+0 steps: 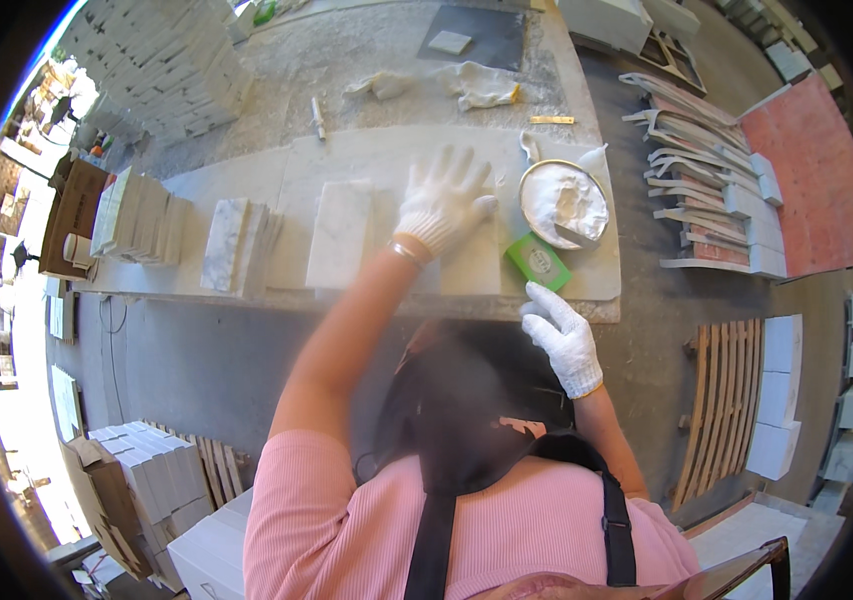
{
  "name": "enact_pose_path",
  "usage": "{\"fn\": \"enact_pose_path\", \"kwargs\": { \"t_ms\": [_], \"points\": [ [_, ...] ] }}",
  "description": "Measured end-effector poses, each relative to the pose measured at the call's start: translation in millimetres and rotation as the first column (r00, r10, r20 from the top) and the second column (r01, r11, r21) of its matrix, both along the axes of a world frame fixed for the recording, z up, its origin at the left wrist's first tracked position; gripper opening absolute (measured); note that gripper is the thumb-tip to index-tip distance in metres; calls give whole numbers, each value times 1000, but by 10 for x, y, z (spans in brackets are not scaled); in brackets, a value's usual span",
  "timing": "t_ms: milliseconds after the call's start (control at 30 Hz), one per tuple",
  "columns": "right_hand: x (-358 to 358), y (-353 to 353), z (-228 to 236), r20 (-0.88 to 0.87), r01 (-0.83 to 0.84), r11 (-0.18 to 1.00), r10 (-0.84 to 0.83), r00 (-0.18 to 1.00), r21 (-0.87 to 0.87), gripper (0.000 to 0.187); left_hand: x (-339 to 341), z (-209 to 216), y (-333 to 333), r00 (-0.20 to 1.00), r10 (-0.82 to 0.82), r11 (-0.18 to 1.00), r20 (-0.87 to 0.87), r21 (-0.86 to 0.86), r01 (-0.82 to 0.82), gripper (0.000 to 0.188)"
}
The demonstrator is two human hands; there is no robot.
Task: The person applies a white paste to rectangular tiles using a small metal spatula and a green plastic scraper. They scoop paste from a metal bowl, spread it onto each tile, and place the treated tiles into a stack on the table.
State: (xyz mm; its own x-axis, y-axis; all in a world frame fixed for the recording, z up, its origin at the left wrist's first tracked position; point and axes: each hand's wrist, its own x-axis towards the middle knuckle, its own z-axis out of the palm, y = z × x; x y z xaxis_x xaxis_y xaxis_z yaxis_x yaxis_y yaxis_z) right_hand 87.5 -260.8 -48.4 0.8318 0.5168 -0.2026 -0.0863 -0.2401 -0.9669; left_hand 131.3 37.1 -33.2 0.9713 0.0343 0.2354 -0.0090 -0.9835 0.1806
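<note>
My left hand [446,200], in a white knit glove, is stretched across the worktable [276,165] with its fingers spread. It lies palm down over a pale slab, slightly blurred, and grips nothing. My right hand [563,340], gloved too, is at the table's front edge with its fingers partly extended. Its fingertip reaches the near edge of a green rectangular block [536,262] with a round pale mark; whether they touch I cannot tell. Just beyond the block stands a round bowl [523,205] of white powder or paste, with a flat grey blade [576,237] at its near rim.
Left of my left hand stand a white marble tile [338,235], a small tile stack [231,245] and a larger one [131,220]. Farther back lie a crumpled glove [486,87], a marker-like stick [318,118] and a yellow strip [551,120]. A wooden pallet [716,410] stands right.
</note>
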Motion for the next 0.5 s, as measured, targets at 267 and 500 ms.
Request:
{"fn": "enact_pose_path", "kwargs": {
  "t_ms": [267, 500],
  "points": [
    [7, 81, 45, 2, -39, 998, 39, 999, -56, 56, -1076, 183, -470, 963, -268, 936, -7, -238, 259, 56],
    [-47, 262, 150, -168, -81, 997, 81, 982, 7, 57, -1681, 197, -465, 973, 230, 381, 35, -923, -57, 50]
  ]
}}
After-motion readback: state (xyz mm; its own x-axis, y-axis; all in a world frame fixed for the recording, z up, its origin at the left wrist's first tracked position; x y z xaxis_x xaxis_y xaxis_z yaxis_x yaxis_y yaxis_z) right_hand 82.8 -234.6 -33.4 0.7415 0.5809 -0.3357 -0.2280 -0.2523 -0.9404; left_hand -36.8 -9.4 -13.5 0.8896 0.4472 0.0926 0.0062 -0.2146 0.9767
